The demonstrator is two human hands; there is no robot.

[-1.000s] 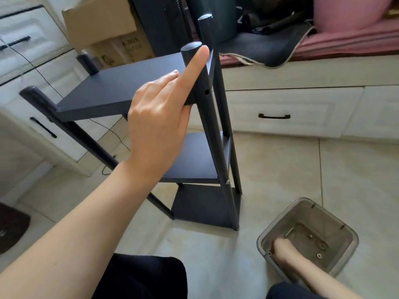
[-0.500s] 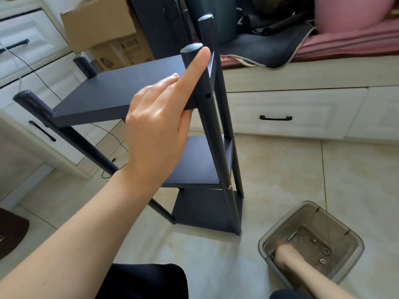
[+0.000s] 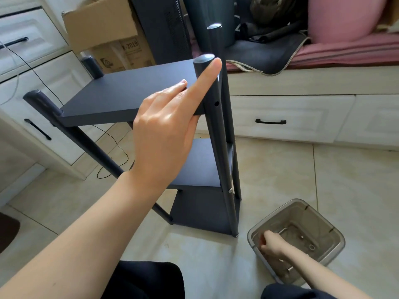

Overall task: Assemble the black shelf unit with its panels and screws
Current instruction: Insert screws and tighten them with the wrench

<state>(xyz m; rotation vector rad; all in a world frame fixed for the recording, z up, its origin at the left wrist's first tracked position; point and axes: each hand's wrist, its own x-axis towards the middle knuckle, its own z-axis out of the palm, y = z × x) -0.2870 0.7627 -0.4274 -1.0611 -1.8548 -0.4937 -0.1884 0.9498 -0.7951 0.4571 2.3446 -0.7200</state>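
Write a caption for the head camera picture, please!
Left hand steadies black shelf unit; right hand reaches into bin.

The shelf unit (image 3: 203, 165) stands on the floor (image 3: 302, 180), with three panels one above another between its posts. The left hand (image 3: 166, 134) rests on the top panel (image 3: 129, 93) at its near right corner, its forefinger (image 3: 207, 78) lying along the near right post (image 3: 218, 137). To the right of the unit's foot, on the floor, sits a container (image 3: 295, 240); the right hand (image 3: 269, 244) reaches into it at its left side, and small screws (image 3: 311, 247) lie on its bottom. Behind the unit runs a drawer front (image 3: 291, 117) under a ledge (image 3: 313, 80), with a mat (image 3: 265, 55) and a cushion (image 3: 343, 18) on top. A cardboard box (image 3: 103, 33) stands behind the unit to the left, above more drawers (image 3: 32, 83).
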